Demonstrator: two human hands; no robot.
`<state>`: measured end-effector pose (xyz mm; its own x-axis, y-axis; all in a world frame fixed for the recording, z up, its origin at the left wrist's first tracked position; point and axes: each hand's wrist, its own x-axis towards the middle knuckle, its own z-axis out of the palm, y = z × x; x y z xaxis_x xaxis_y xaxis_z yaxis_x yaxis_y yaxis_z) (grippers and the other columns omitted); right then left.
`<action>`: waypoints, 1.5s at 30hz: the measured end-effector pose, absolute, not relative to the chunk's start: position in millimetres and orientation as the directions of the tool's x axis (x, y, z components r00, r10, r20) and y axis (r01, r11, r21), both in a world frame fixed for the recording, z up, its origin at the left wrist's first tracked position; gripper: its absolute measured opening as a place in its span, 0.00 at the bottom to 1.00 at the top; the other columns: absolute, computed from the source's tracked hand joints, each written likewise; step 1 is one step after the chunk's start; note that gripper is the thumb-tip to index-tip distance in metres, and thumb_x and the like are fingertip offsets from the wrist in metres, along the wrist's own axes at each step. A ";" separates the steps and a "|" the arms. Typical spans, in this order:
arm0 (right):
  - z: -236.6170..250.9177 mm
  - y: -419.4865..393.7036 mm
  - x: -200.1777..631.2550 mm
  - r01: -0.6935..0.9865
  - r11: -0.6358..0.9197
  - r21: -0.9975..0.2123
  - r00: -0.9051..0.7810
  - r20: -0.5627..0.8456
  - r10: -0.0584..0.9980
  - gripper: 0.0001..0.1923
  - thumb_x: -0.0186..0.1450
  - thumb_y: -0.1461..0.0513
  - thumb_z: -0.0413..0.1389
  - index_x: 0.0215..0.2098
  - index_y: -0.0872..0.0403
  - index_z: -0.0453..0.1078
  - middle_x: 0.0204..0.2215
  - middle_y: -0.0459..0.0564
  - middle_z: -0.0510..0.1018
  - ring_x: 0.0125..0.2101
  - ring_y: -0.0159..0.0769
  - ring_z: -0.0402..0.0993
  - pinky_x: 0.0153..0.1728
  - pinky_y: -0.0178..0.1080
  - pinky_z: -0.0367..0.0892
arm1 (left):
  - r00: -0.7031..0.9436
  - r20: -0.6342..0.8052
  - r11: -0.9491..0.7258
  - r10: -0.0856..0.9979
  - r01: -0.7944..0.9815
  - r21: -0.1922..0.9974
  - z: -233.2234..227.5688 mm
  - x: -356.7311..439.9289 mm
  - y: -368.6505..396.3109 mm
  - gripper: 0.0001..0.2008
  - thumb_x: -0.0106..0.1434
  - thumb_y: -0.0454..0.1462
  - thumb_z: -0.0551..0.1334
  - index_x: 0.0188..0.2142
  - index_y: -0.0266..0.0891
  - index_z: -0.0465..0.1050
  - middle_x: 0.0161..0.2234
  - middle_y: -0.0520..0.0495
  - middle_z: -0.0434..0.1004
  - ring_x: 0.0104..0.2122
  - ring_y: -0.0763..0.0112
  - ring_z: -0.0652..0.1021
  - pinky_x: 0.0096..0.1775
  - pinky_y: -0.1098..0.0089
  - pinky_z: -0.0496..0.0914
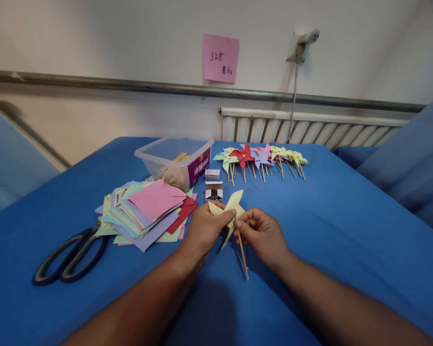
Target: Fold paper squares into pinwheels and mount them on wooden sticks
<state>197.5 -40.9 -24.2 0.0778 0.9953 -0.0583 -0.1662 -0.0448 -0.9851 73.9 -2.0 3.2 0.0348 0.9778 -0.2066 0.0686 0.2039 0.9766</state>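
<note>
My left hand pinches the folded yellow paper pinwheel from the left. My right hand holds the thin wooden stick against the pinwheel's centre; the stick slants down toward me. Both hands hover just above the blue cloth. Just beyond the pinwheel lies a small open box of pins.
A stack of coloured paper squares lies left of my hands, with black scissors further left. A clear plastic tub with sticks stands behind. A row of finished pinwheels lies at the back. Another small box sits beside the tub.
</note>
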 end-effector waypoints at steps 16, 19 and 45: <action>-22.1 -43.7 196.5 -0.109 -0.045 -0.993 0.091 -0.055 0.994 0.12 0.56 0.55 0.61 0.26 0.54 0.66 0.17 0.42 0.74 0.16 0.27 0.67 0.20 0.31 0.61 | 0.014 -0.240 0.240 0.971 -0.018 0.971 5.2 73.8 -2.3 0.15 0.44 0.38 0.70 0.28 0.38 0.67 0.17 0.57 0.68 0.15 0.77 0.67 0.20 0.75 0.61; -20.0 -46.2 194.8 -0.084 -0.072 -0.994 0.093 -0.080 0.992 0.11 0.56 0.56 0.61 0.25 0.53 0.66 0.17 0.42 0.74 0.16 0.28 0.66 0.20 0.32 0.61 | -0.002 -0.215 0.214 0.977 -0.087 0.973 3.2 72.9 -1.0 0.15 0.45 0.40 0.71 0.27 0.37 0.67 0.18 0.55 0.70 0.16 0.76 0.69 0.21 0.75 0.63; -23.1 -40.7 189.7 -0.291 -0.169 -0.942 0.114 -0.209 0.971 0.29 0.46 0.49 0.68 0.35 0.53 0.59 0.14 0.41 0.75 0.13 0.32 0.70 0.16 0.31 0.63 | 0.124 -0.267 0.294 0.956 -0.400 0.868 5.9 75.6 -9.1 0.13 0.48 0.36 0.71 0.31 0.34 0.71 0.28 0.48 0.76 0.28 0.71 0.77 0.32 0.71 0.71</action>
<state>189.7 -40.7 -23.1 0.1140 0.9712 -0.2090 -0.2908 -0.1686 -0.9418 75.6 -9.1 5.9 0.1244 0.9558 -0.2666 -0.4000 0.2942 0.8680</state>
